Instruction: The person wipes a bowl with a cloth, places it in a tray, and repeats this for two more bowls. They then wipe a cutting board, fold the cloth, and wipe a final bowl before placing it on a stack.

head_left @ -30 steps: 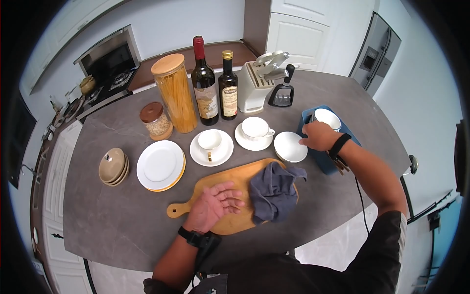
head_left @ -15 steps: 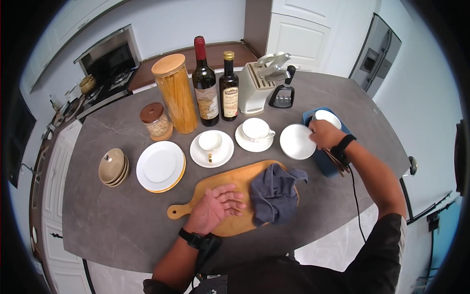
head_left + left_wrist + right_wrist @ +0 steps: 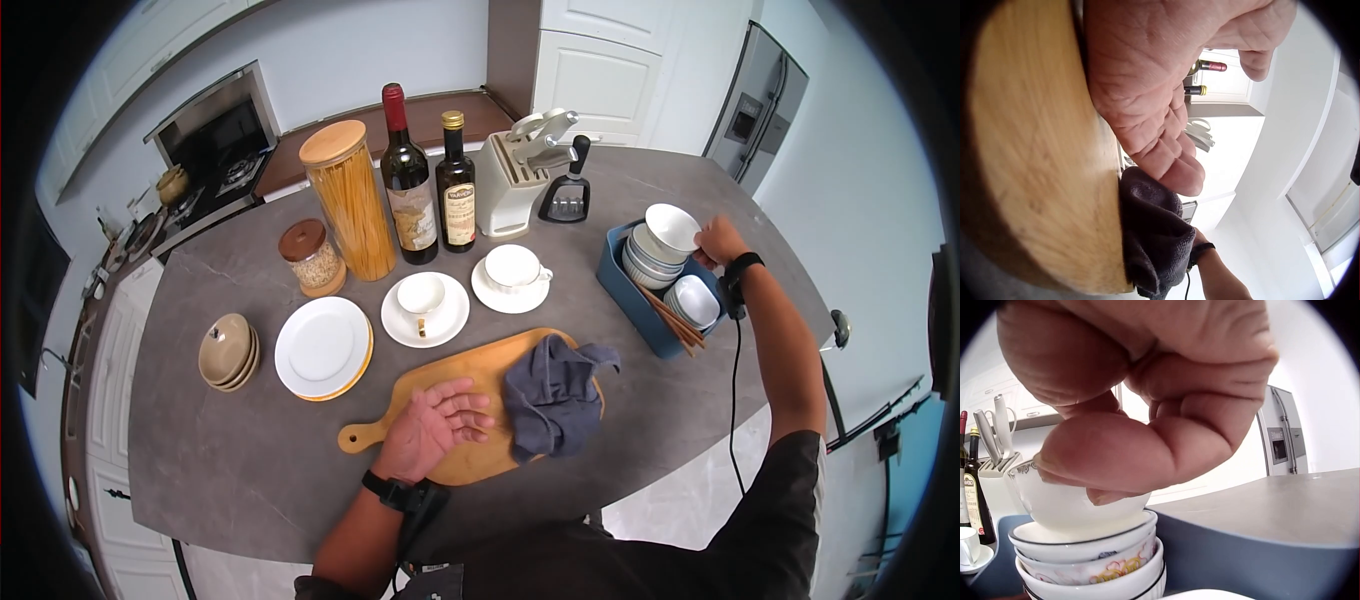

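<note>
My right hand (image 3: pixel 722 243) pinches the rim of a white bowl (image 3: pixel 670 232) between thumb and curled fingers. In the right wrist view this bowl (image 3: pixel 1072 506) sits right over a stack of patterned bowls (image 3: pixel 1085 569). That stack stands inside a blue bin (image 3: pixel 632 308), along with smaller white dishes (image 3: pixel 694 303) and wooden chopsticks (image 3: pixel 672 320). My left hand (image 3: pixel 430 435) lies palm up over the wooden cutting board (image 3: pixel 470 375), fingers loosely bent and holding nothing. Beside its fingertips is a crumpled grey cloth (image 3: pixel 555 400).
Left of the bin are two white cups on saucers (image 3: pixel 512 290), (image 3: pixel 425 325), stacked plates (image 3: pixel 322 345) and tan bowls (image 3: pixel 228 350). Behind stand a pasta jar (image 3: pixel 350 205), a smaller jar (image 3: pixel 312 258), two bottles (image 3: pixel 408 190), (image 3: pixel 456 190) and a knife block (image 3: pixel 508 185).
The white bowl has gone from the tabletop left of the bin up and right onto the bin's bowl stack, with my right hand at its rim. My left hand stays put.
</note>
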Available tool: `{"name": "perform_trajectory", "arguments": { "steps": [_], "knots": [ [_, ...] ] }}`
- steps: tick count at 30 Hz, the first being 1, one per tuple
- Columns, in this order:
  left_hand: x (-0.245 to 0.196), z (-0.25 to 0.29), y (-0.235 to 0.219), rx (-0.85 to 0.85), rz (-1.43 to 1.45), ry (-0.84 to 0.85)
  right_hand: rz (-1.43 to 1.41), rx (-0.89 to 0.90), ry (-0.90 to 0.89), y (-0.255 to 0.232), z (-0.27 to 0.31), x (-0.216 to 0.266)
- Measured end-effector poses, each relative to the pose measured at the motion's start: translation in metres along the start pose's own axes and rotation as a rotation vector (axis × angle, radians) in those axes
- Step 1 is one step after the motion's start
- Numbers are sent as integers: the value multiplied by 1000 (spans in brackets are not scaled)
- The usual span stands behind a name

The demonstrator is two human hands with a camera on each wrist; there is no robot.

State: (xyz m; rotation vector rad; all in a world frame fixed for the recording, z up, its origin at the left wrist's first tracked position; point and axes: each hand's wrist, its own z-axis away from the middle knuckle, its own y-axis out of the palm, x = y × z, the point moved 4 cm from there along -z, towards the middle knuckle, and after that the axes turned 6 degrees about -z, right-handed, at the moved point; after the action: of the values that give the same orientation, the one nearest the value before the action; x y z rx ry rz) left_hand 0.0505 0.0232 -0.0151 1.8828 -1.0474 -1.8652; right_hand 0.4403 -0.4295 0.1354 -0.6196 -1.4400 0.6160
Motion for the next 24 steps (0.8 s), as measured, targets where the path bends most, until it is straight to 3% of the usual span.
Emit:
{"name": "perform_trajectory", "arguments": {
  "steps": [12,24],
  "knots": [
    [1,-1,-1,10,12,10,-13,75,63,21,-2,-13],
    [3,0,-3,-1,-15,8,-8,-49,3,-35,26,-14]
  ]
}}
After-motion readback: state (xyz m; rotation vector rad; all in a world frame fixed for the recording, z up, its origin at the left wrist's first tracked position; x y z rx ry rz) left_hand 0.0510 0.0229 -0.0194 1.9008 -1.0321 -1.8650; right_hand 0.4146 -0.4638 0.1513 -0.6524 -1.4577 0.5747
